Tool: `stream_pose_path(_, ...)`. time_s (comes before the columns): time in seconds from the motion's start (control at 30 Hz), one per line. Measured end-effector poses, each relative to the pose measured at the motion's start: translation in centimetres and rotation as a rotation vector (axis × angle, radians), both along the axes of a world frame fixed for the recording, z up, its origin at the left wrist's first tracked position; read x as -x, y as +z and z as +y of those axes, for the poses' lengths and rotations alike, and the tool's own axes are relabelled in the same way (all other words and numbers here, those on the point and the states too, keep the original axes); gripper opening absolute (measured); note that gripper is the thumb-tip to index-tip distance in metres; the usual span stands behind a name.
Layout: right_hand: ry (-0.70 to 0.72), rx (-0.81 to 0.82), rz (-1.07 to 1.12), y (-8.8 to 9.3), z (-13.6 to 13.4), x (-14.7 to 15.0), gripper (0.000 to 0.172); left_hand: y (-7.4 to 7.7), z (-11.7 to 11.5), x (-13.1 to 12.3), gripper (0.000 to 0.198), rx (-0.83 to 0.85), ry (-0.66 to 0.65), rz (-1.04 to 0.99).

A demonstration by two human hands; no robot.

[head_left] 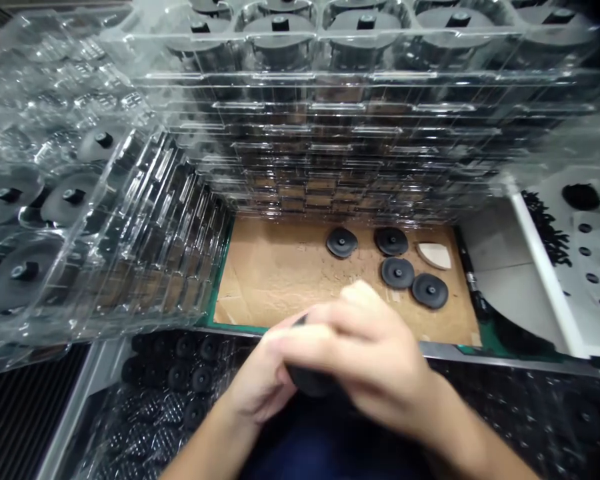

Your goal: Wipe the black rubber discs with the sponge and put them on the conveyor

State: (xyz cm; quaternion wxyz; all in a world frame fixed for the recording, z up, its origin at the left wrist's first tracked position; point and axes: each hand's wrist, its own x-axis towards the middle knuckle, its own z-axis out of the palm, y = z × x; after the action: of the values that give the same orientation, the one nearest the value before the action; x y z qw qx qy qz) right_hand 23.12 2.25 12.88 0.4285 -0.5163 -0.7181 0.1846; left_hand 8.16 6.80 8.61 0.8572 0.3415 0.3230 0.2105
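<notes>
Both hands meet low in the middle of the view, just in front of the brown cardboard work surface (275,273). My left hand (260,383) and my right hand (365,347) are closed together around a dark round part (310,381), mostly hidden under the fingers. Several dark grey round discs (397,272) lie loose on the cardboard beyond my right hand. A pale wedge-shaped piece (435,255) lies beside them.
Tall stacks of clear plastic trays holding grey discs stand at the back (360,100) and at the left (80,220). A clear tray of black parts (180,380) sits at lower left. A white surface with small black parts (580,253) is at the right.
</notes>
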Motion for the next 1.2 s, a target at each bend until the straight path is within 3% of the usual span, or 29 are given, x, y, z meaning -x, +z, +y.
stream_pose_path(0.17, -0.506, 0.384, 0.222, -4.5, -0.1, -2.5, 0.021, -0.5, 0.3, 0.8, 0.051, 0.24, 0.008, -0.336)
stream_pose_path(0.3, -0.393, 0.582, 0.239, -9.6, -2.4, -0.6, 0.025, -0.9, 0.3, 1.1, 0.052, 0.264, 0.046, -0.342)
stream_pose_path(0.4, -0.307, 0.622, 0.242, -11.4, -4.0, 1.0, 0.022, -0.7, 0.5, 1.1, 0.054, 0.281, 0.073, -0.306)
stream_pose_path(0.5, -0.383, 0.602, 0.25, -9.5, -4.2, 0.7, 0.023, -0.5, 0.7, 1.0, 0.054, 0.273, 0.086, -0.277)
stream_pose_path(0.57, -0.51, 0.508, 0.248, -6.4, -3.5, 0.3, 0.023, -0.4, 0.7, 0.7, 0.055, 0.268, 0.096, -0.253)
stream_pose_path(0.63, -0.601, 0.309, 0.211, -2.8, -2.6, 0.6, 0.021, -0.4, 0.5, 0.5, 0.054, 0.265, 0.13, -0.216)
stream_pose_path(0.7, -0.463, 0.094, 0.122, 0.0, -1.6, 1.6, 0.023, -0.5, 0.2, 0.3, 0.052, 0.251, 0.163, -0.194)
stream_pose_path(0.77, -0.242, 0.031, 0.052, 1.1, -1.1, 2.4, 0.024, -0.8, 0.1, 0.3, 0.049, 0.222, 0.195, -0.164)
stream_pose_path(0.83, -0.108, 0.152, 0.068, 0.6, -1.3, 2.2, 0.022, -1.0, 0.3, 0.7, 0.052, 0.207, 0.221, -0.139)
stream_pose_path(0.9, -0.123, 0.337, 0.123, -1.1, -2.3, 1.1, 0.02, -1.1, 0.5, 1.1, 0.055, 0.21, 0.243, -0.136)
stream_pose_path(1.07, -0.507, 0.578, 0.268, -5.8, -5.0, -1.6, 0.022, -0.6, 0.5, 1.1, 0.05, 0.248, 0.165, -0.299)
stream_pose_path(1.2, -0.359, 0.595, 0.241, -8.1, -3.8, -0.7, 0.027, 0.0, -0.2, 0.3, 0.055, 0.331, 0.126, -0.375)
